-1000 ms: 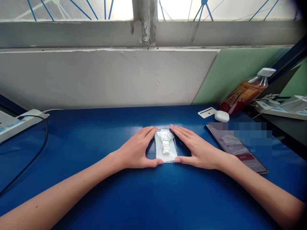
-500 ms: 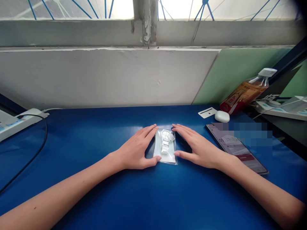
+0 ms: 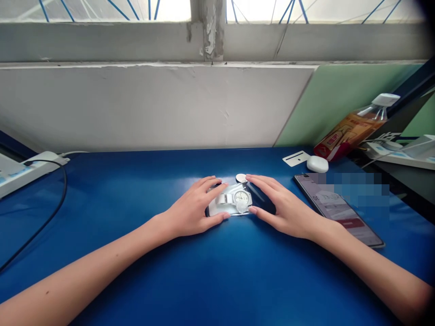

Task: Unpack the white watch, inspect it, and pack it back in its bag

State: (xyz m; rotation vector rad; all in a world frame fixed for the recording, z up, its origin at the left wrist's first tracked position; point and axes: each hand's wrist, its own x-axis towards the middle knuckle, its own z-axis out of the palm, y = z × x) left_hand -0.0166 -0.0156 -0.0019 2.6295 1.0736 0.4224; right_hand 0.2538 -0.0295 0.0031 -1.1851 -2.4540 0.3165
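Turned sideways since before, the bagged watch (image 3: 234, 200) lies between both hands (image 3: 193, 209) (image 3: 283, 206), loosely open, fingertips touching; straightening seems underway.

The blue table (image 3: 217, 280) holds a bagged watch (image 3: 234, 199), a phone (image 3: 338, 210), a bottle (image 3: 353, 129), a white case (image 3: 317, 164) and a card (image 3: 295, 158).

— How do the arms lie?
— Both bare forearms reach forward and converge near the middle, low over the blue surface.
— And the hands?
— The left hand (image 3: 192, 212) and right hand (image 3: 284, 209) lie palm-down, fingers loosely spread, thumbs pointing inward toward each other.
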